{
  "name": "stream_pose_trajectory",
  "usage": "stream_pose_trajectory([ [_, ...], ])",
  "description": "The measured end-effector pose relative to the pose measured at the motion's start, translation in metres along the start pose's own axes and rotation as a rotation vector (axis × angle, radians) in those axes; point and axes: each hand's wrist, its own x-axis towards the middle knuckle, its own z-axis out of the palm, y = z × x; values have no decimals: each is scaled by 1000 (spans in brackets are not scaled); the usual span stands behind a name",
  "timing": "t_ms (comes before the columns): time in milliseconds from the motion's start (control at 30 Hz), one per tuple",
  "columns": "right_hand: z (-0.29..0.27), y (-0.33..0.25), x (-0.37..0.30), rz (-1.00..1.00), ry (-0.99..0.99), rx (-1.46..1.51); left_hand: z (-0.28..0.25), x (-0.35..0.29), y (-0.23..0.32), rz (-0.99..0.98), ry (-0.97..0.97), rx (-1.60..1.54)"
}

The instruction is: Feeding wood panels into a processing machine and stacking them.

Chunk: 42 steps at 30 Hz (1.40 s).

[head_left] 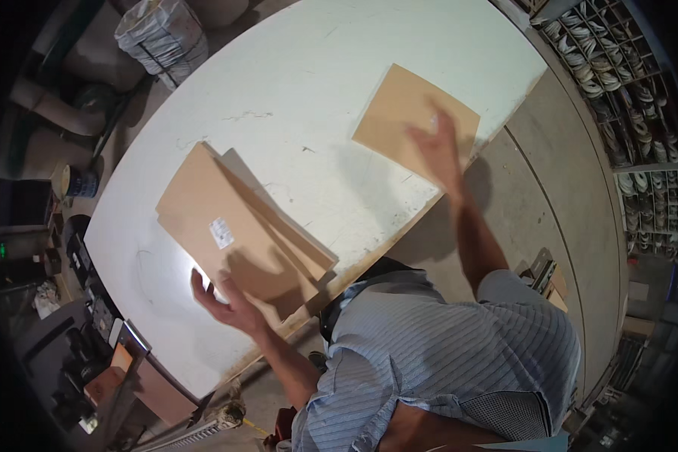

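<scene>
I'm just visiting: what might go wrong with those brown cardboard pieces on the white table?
The larger, layered brown cardboard piece with a white label reaches close to the near edge of the white table, so a nudge from the left hand might push it off. The smaller, flat brown cardboard sheet below the blurred right hand also lies by the edge and could slide off. The larger piece's layers are splayed, so they may crease.
</scene>
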Motion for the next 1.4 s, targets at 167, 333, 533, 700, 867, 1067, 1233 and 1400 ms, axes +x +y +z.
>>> stream_pose_trajectory([
  [167, -64, 172, 79, -456, 250, -522, 175, -73, 5, 135, -684, -35],
  [333, -53, 167, 97, -596, -18, -215, 288, -150, -38, 466, -806, 479],
  [533, -65, 173, 23, -255, 188, -507, 281, -149, -29, 451, -755, 317],
  [700, -59, 129, -18, 186, -30, -316, 279, -132, -36, 151, -626, 26],
  [867, -44, 107, -45, 453, 9, 172, 242, -113, -9, 61, -647, -273],
  [1067, -6, -47, -73, 431, -209, 384, 140, -38, 29, 220, -340, -103],
  [1233, 88, -86, -95, 169, -450, 427, 35, 55, 13, 101, -212, -95],
  [1400, 149, -97, -119, 108, -451, 310, -21, 87, -45, -47, -302, 60],
])
